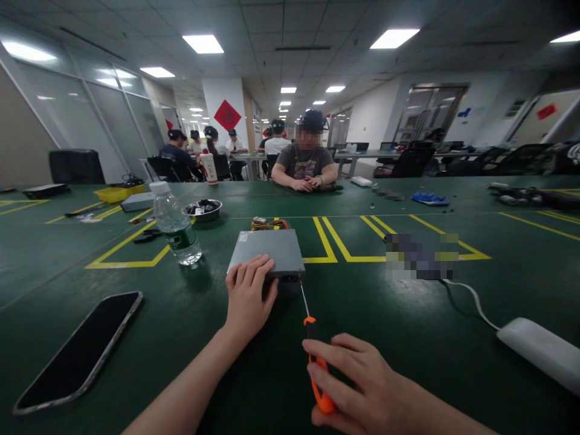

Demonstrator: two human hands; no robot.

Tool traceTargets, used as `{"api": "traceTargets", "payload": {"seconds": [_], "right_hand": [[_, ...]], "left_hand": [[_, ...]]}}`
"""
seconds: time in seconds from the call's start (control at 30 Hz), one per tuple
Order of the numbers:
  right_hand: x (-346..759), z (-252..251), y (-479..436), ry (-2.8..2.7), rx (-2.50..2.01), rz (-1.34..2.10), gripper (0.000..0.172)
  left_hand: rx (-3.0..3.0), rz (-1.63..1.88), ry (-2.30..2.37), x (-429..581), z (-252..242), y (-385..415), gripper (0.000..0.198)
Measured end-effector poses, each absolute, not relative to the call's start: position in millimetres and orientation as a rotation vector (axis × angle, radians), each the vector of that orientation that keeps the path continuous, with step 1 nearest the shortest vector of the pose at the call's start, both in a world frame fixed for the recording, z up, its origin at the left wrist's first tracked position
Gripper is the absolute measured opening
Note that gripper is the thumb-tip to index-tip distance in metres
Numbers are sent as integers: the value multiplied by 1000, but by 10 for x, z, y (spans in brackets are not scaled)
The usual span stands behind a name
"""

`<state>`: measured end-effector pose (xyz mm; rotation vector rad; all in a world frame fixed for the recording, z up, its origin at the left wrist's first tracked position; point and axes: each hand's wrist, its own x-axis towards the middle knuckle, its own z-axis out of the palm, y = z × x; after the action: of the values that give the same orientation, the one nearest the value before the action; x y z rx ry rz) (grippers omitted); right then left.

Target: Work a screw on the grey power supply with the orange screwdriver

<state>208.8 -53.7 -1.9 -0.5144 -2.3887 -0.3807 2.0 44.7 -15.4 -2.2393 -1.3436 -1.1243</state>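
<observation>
A flat grey computer power supply (272,246) lies on the green table in front of me, a bundle of coloured cables (270,224) at its far side. My left hand (250,290) grips its near left part, fingers on the top face and thumb by the near side. In my right hand (357,380) is an orange and black screwdriver (321,377), held by the handle between thumb and fingers. The screwdriver's thin shaft points away from me, its tip at the near right corner of the power supply. Whether the tip sits in a screw is too small to tell.
Left of the power supply stand a water bottle (176,226) and a metal bowl (205,209) of small parts. A phone (79,350) lies near left. At right are a blurred-out dark object (419,257) and a white power bank-like block (539,350) with a cable. A person (306,160) sits opposite.
</observation>
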Motion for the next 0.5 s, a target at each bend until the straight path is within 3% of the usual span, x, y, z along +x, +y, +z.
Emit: {"api": "traceTargets", "payload": {"seconds": [0.27,0.5], "right_hand": [[2101,-16,-519,-2359,-520,-334,33],[2060,-22,-526,-2350,-501,-429,25]], "left_hand": [[-2234,-1117,-1349,28,-147,445,28],[-2245,-1120,-1363,18,-173,450,29]]}}
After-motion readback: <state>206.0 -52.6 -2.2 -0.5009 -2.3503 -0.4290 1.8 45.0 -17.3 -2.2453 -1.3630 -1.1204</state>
